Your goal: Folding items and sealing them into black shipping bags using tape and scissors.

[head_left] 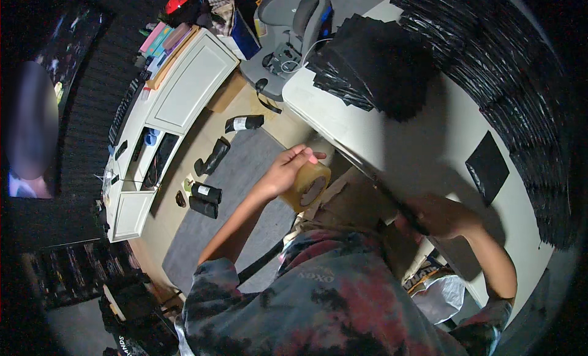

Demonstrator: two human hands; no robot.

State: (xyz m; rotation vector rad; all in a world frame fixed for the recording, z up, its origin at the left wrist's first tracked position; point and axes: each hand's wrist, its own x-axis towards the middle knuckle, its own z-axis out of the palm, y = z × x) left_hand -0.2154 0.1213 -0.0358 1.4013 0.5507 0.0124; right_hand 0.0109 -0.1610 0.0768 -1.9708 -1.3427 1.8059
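Observation:
My left hand point(286, 174) is closed on a roll of clear yellowish packing tape point(299, 190), held in front of me beside the white table. Its thumb and fingertips meet at the top of the roll. My right hand point(442, 215) is in shadow over the table's near edge. Its fingers curl around the lower end of a thin black flat thing point(392, 200), seen almost edge-on. What that thing is, I cannot make out. A single black plastic packet point(488, 168) lies flat on the white table point(450, 132) beyond my right hand.
A pile of black packets point(373, 65) sits on the table's far end, and long overlapping rows of them point(514, 105) line its right side. A grey chair point(288, 31) stands far ahead. Black wrapped bundles point(211, 157) lie on the floor by a white cabinet point(184, 80).

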